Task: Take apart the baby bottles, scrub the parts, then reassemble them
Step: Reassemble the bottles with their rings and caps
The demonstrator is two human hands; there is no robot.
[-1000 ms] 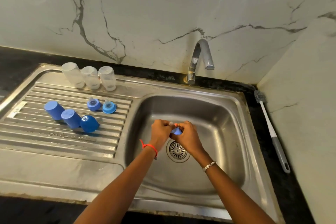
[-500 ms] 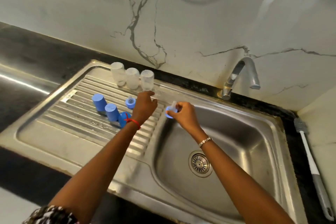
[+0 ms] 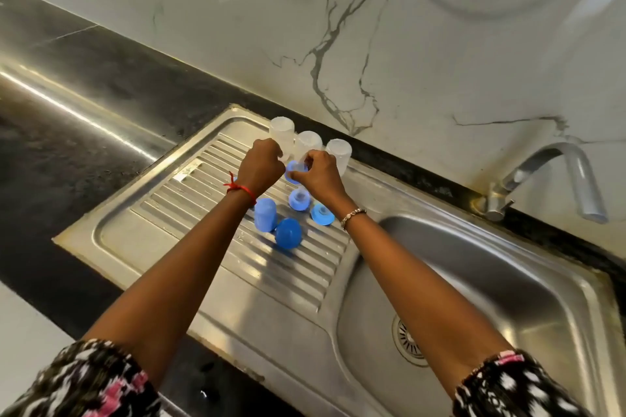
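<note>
Item: blue collar with clear teat (image 3: 297, 170), pinched in the curled fingers of the right hand (image 3: 318, 176), held above the ribbed drainboard (image 3: 189, 200) near its back edge, just in front of the bottles.

Left hand (image 3: 262, 164): fingers curled into a fist beside the collar; whether it grips anything cannot be told.

Bottles: three clear bottle bodies (image 3: 307, 143), inverted, in a row along the back edge of the drainboard, partly hidden by both hands.

Further collars: two blue collars with teats (image 3: 299, 199), standing on the ribs between the wrists, one nearer the basin edge than the other.

Caps: blue caps (image 3: 265, 217) lying on the ribs in front of the collars, beside the left forearm; two show plainly.

Basin (image 3: 508, 281): steel, at the right end of the sink unit, drain strainer (image 3: 406, 338) at its floor.

Tap (image 3: 555, 176): steel, curved, at the back right corner.

Surround: black worktop (image 3: 84, 78) to the left; marble wall behind.
</note>
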